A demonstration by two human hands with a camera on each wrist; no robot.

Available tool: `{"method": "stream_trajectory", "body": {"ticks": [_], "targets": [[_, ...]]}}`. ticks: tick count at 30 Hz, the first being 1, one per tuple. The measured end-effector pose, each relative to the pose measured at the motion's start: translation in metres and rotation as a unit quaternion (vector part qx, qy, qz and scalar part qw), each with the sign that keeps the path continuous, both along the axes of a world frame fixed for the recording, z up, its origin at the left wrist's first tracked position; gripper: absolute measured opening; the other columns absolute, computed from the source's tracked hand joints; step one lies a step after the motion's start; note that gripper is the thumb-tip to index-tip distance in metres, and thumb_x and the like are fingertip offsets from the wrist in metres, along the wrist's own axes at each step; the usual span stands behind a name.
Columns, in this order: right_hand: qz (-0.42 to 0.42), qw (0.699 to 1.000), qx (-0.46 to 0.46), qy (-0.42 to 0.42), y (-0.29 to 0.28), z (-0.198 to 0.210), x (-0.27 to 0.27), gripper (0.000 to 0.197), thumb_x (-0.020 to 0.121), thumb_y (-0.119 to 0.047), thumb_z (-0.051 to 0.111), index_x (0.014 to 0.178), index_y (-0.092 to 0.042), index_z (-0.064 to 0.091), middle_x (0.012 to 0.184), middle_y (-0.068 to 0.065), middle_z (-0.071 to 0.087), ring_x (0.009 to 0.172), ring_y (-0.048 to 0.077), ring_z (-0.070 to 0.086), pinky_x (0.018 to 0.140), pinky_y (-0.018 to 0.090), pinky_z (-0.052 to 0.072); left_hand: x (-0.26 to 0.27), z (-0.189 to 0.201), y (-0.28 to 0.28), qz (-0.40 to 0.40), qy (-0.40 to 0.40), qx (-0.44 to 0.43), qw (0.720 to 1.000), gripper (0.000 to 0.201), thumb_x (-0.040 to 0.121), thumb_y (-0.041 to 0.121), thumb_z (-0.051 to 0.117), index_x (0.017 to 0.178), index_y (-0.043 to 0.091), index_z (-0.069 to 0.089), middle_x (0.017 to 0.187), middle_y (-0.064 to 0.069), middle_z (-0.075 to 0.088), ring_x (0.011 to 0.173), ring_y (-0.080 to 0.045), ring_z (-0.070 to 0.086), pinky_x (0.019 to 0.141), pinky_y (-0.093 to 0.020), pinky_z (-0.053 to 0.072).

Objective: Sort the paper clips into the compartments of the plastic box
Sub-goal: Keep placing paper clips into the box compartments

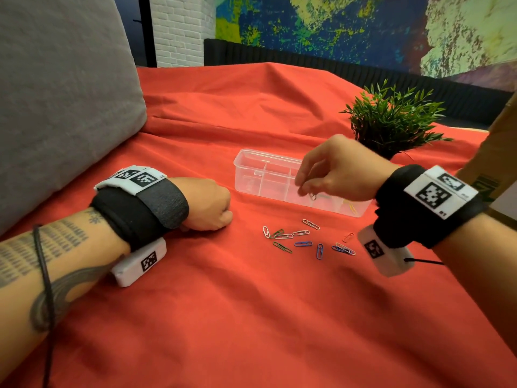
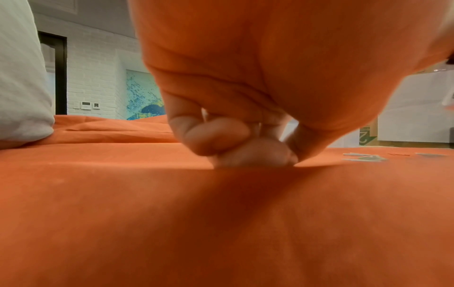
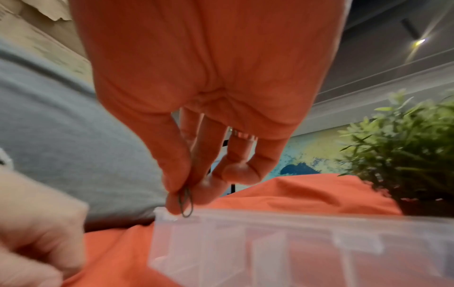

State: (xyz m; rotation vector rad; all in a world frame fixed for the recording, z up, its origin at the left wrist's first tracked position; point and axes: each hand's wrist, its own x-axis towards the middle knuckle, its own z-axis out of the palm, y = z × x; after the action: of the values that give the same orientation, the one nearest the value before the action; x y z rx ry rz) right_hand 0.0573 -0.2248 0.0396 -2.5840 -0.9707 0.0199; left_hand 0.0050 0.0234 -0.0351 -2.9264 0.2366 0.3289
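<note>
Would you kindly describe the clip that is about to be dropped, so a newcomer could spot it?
Find the clear plastic box on the red cloth. Above it, the right hand pinches one paper clip, the only clip off the cloth.

Left hand (image 1: 208, 204) fisted, right hand (image 1: 333, 170) pinching.

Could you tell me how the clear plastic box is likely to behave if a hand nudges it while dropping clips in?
The plastic box looks thin-walled and nearly empty, so probably light and easily shifted. It sits on wrinkled red cloth, which may grip it somewhat. Being low and wide, it seems unlikely to tip; nothing steadies it, since the left hand rests apart.
</note>
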Motion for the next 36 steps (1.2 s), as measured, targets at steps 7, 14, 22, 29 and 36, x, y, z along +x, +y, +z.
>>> {"method": "stream_trajectory", "body": {"ticks": [7, 14, 22, 29, 36], "targets": [[-0.123, 0.979, 0.101, -0.128, -0.033, 0.0, 0.029, 0.009, 0.072, -0.014, 0.082, 0.073, -0.022, 0.077, 0.066, -0.003, 0.073, 0.058, 0.008, 0.064, 0.061, 0.014, 0.043, -0.002, 0.002, -0.003, -0.003, -0.001, 0.006, 1.0, 0.045, 0.103, 0.038, 0.038, 0.076, 0.01, 0.061, 0.09, -0.019, 0.079, 0.083, -0.038, 0.074, 0.081, -0.036, 0.06], [-0.166, 0.972, 0.075, -0.15, -0.033, -0.024, 0.052, 0.006, 0.076, -0.011, 0.077, 0.077, -0.016, 0.077, 0.068, -0.003, 0.069, 0.073, 0.019, 0.065, 0.077, 0.024, 0.044, -0.003, 0.002, -0.004, 0.006, -0.003, -0.001, 1.0, 0.045, 0.103, 0.038, 0.039, 0.071, 0.011, 0.056, 0.085, -0.016, 0.076, 0.082, -0.038, 0.072, 0.08, -0.037, 0.059], [-0.17, 0.966, 0.114, -0.157, -0.044, -0.03, 0.05, 0.008, 0.081, -0.02, 0.076, 0.086, -0.016, 0.08, 0.081, 0.002, 0.076, 0.08, 0.019, 0.071, 0.078, 0.024, 0.049, -0.003, 0.003, -0.003, 0.009, 0.003, 0.002, 1.0, 0.045, 0.103, 0.038, 0.039, 0.077, 0.009, 0.063, 0.081, -0.016, 0.079, 0.081, -0.038, 0.077, 0.08, -0.037, 0.062], [-0.083, 0.967, 0.15, -0.19, -0.025, -0.031, 0.003, 0.006, 0.075, -0.017, 0.071, 0.071, -0.02, 0.074, 0.062, -0.007, 0.069, 0.058, 0.012, 0.064, 0.061, 0.024, 0.053, -0.002, 0.004, -0.005, 0.011, 0.006, -0.003, 1.0, 0.044, 0.103, 0.037, 0.04, 0.075, 0.01, 0.062, 0.065, -0.009, 0.067, 0.078, -0.038, 0.076, 0.08, -0.038, 0.062], [0.066, 0.992, -0.077, -0.078, 0.013, -0.04, -0.034, 0.019, 0.073, -0.018, 0.068, 0.088, -0.024, 0.078, 0.07, -0.018, 0.065, 0.076, 0.008, 0.067, 0.073, 0.026, 0.054, 0.0, 0.001, -0.003, 0.004, -0.006, -0.001, 1.0, 0.045, 0.102, 0.038, 0.039, 0.073, 0.01, 0.06, 0.08, -0.015, 0.078, 0.082, -0.038, 0.075, 0.081, -0.037, 0.06]]}}
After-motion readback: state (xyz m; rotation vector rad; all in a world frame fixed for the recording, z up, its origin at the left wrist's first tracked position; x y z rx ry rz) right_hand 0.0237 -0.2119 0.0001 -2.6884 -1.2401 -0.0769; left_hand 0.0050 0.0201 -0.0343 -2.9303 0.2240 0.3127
